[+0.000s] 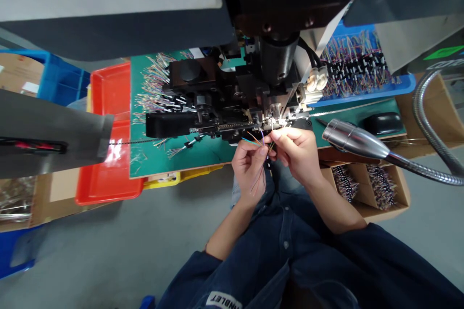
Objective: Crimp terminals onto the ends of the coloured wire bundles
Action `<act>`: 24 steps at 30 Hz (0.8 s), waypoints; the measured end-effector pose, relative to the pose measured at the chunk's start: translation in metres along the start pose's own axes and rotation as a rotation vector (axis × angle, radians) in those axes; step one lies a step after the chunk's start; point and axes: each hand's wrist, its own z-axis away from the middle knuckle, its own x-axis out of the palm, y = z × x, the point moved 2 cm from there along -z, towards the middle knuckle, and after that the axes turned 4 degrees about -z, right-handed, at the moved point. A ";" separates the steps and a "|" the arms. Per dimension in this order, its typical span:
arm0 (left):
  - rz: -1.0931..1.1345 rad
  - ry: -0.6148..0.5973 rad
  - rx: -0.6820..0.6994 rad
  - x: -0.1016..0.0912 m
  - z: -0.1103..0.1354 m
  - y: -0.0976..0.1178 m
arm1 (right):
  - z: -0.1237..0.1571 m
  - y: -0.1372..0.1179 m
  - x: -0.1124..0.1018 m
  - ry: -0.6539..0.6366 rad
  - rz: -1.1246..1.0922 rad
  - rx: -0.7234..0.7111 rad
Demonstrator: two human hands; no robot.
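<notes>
My left hand [250,164] is closed around a bundle of thin coloured wires [258,141], whose loose ends fan out above and below the fingers. Close beside it, my right hand [295,149] pinches a wire of the same bundle between thumb and forefinger. Both hands are just in front of the lit working point of a black crimping machine [277,118]. The fingertips hide the wire end, so I cannot make out whether it touches the machine. A terminal strip [235,126] runs along the machine's front from the left.
More wire bundles [154,89] lie on the green mat [145,161] to the left. A blue tray [395,88] of wire harnesses stands at the back right. A metal gooseneck lamp [355,139] reaches in from the right, above a cardboard box [402,203]. A red tray [108,188] is at left.
</notes>
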 end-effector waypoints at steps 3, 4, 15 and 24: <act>-0.010 0.036 0.021 0.002 -0.002 0.004 | -0.003 0.005 -0.001 -0.019 -0.081 0.049; -0.015 0.046 0.027 0.003 -0.002 0.005 | -0.004 0.006 -0.001 -0.022 -0.094 0.056; -0.028 0.052 0.036 0.005 -0.004 0.008 | -0.006 0.006 0.001 0.011 -0.077 0.066; -0.010 -0.039 -0.039 0.004 -0.001 0.007 | -0.002 -0.009 0.000 -0.036 0.090 -0.073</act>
